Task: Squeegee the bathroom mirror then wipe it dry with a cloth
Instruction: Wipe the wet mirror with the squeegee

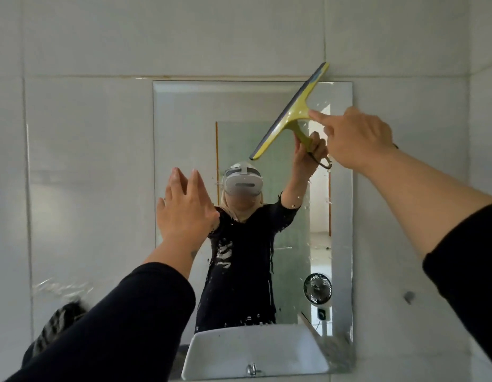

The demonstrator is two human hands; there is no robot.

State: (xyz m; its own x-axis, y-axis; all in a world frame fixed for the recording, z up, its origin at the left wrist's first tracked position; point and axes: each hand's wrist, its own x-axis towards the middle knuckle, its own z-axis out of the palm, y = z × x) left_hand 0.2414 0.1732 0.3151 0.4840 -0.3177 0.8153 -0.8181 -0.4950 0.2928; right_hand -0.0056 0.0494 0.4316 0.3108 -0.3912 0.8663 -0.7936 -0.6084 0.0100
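Observation:
A frameless rectangular mirror (184,111) hangs on the white tiled wall, with water drops and streaks on its right and lower parts. My right hand (355,136) holds the yellow-green squeegee (291,111) by its handle, index finger stretched along the head. The blade lies tilted against the mirror's top right, its upper tip over the top edge onto the tile. My left hand (184,208) is flat and open against the mirror's left edge, fingers up. A striped dark cloth (56,323) shows at the lower left, partly hidden by my left sleeve.
The mirror reflects a person wearing a headset, a white basin, a small fan and a doorway. A chrome tap tip (251,369) sits under the mirror's bottom edge. A small grey peg (409,296) sticks out of the wall on the right.

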